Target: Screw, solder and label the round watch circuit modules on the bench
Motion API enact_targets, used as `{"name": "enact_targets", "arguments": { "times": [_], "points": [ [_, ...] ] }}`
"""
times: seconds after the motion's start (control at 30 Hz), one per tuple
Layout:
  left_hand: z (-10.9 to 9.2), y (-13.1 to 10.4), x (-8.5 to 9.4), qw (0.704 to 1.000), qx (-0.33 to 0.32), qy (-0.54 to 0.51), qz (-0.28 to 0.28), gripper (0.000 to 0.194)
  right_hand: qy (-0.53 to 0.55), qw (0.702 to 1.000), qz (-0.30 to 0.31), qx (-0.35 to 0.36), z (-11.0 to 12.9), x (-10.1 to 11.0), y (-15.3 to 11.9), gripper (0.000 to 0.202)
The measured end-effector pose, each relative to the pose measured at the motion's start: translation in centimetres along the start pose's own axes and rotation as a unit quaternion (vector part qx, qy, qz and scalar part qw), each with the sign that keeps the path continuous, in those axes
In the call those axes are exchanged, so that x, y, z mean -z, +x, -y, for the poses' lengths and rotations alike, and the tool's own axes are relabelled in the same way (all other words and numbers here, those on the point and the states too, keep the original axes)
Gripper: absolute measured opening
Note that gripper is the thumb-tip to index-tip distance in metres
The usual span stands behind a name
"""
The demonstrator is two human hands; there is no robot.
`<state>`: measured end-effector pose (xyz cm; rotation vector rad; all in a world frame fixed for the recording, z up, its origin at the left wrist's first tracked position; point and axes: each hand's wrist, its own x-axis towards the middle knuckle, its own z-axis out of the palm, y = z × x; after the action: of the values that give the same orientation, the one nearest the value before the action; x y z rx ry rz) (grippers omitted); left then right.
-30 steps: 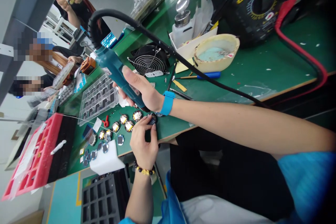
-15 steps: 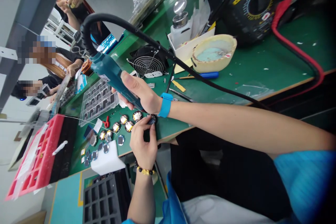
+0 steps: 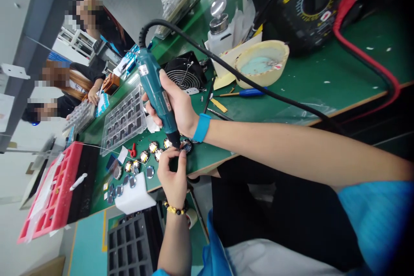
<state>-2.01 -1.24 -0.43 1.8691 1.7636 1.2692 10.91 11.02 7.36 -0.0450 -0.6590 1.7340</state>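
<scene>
Right hand (image 3: 178, 108): wrapped round a teal electric screwdriver (image 3: 156, 89), presumably to steady and aim it. Left hand (image 3: 171, 182): thumb and forefinger nearly meeting at the screwdriver's tip, as if bracing the work there; whether they pinch anything is too small to tell. Dark round module (image 3: 187, 145): just beside the screwdriver's tip, outside the right grip, by the left thumb.

Teal driver (image 3: 157, 90), black cable (image 3: 233, 70); pinkish-red tray (image 3: 73, 159); green benchtop (image 3: 310, 82); blue wristband (image 3: 202, 127); black-and-gold bracelet (image 3: 174, 210).
</scene>
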Motion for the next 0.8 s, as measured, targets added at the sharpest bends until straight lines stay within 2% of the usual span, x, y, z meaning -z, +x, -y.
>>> {"name": "enact_targets", "arguments": {
  "times": [0.13,0.33,0.43,0.57,0.8],
  "points": [
    [0.0,-0.1,0.4,1.0,-0.015,-0.014,0.006,0.018,-0.023,1.0,-0.008,-0.002,0.2,-0.2,0.0,0.062],
    [-0.1,-0.5,1.0,0.992,-0.097,0.04,0.065,0.012,-0.065,0.998,0.019,0.009,0.6,0.1,0.3,0.059],
    [-0.1,-0.6,0.7,0.985,-0.136,0.096,0.048,0.009,-0.089,0.994,0.05,0.026,0.3,0.2,0.1,0.062],
    [-0.4,-0.5,0.1,0.974,-0.173,0.146,0.027,0.008,-0.125,0.991,0.053,0.017,0.2,0.0,-0.6,0.061],
    [-0.7,-0.3,-0.2,0.971,-0.184,0.149,0.027,0.007,-0.148,0.986,0.072,0.026,0.1,-0.1,-0.9,0.058]
  ]
}}
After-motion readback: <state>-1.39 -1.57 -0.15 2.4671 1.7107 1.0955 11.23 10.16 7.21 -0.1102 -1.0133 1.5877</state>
